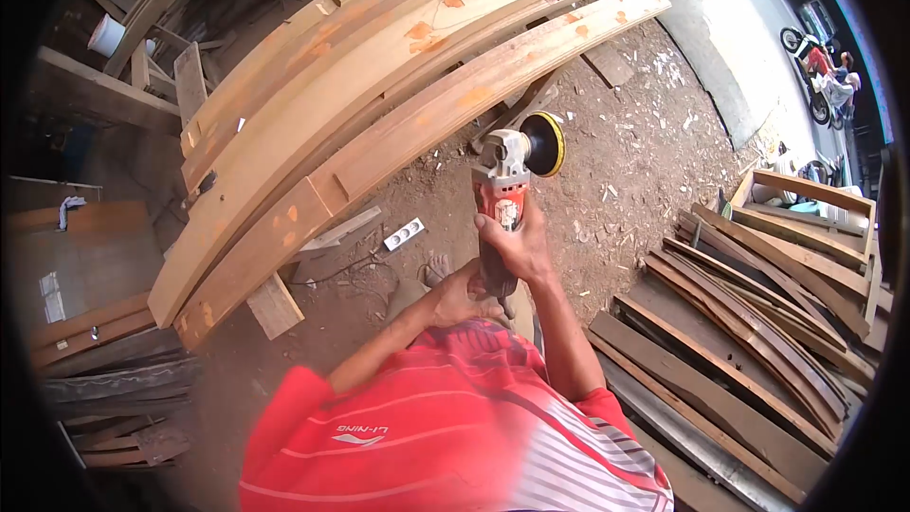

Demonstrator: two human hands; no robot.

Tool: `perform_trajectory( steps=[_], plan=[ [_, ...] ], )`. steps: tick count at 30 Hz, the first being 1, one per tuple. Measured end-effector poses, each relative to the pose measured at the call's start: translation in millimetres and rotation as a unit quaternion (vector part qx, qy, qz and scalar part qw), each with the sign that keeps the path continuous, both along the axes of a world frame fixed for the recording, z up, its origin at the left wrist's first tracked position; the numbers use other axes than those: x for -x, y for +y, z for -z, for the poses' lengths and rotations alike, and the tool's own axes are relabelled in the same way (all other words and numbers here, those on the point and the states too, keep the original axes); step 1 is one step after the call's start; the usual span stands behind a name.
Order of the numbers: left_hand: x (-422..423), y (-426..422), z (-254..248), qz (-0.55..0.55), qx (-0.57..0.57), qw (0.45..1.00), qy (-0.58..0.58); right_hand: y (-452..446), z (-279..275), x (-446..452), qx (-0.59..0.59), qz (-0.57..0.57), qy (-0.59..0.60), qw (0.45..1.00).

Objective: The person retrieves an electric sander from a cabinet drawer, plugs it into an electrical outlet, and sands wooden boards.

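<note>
My right hand (519, 245) is wrapped around the red and black body of an angle grinder (503, 204). On the grinder's silver head sits a round sanding pad (544, 144) with a yellow rim, tilted to the right and apart from any wood. My left hand (463, 296) is closed at the dark rear end of the grinder, near its cord; some of its fingers are hidden. In front and to the left lie long curved wooden planks (417, 123), side by side, with orange patches of filler on their faces.
A white power strip (404, 234) lies on the dirt floor below the planks. Dark curved boards (749, 322) are stacked at the right beside a wooden frame (815, 188). Wooden panels (85, 265) stand at the left. People on a motorcycle (823, 81) are on the road beyond.
</note>
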State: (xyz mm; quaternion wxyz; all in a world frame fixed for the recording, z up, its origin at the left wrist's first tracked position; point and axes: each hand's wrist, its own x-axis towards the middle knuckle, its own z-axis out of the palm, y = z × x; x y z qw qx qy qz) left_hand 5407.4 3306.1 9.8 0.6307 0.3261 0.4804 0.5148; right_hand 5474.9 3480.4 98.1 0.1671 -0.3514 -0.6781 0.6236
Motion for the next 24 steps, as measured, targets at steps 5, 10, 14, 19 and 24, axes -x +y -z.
perform_trajectory(
  steps=[5, 10, 14, 19, 24],
  plan=[
    [-11.9, -37.6, 33.6, -0.106, 0.22, 0.915, 0.321, 93.9, 32.9, 76.6, -0.097, -0.15, -0.027, 0.983],
    [-67.0, -72.4, 18.8, -0.289, 0.431, 0.825, 0.226, 178.1, 27.2, 189.1, -0.298, -0.227, -0.092, 0.923],
    [-138.2, -107.0, 54.1, -0.393, 0.466, 0.765, 0.205, 218.6, 10.3, 276.2, -0.422, -0.258, -0.126, 0.86],
    [-210.1, -123.5, 51.7, -0.445, 0.504, 0.726, 0.142, 227.5, 21.5, 306.6, -0.546, -0.281, -0.122, 0.78],
    [-298.6, -163.2, 136.0, -0.514, 0.507, 0.692, -0.002, 222.8, 25.8, 299.6, -0.533, -0.242, -0.155, 0.796]
  ],
)
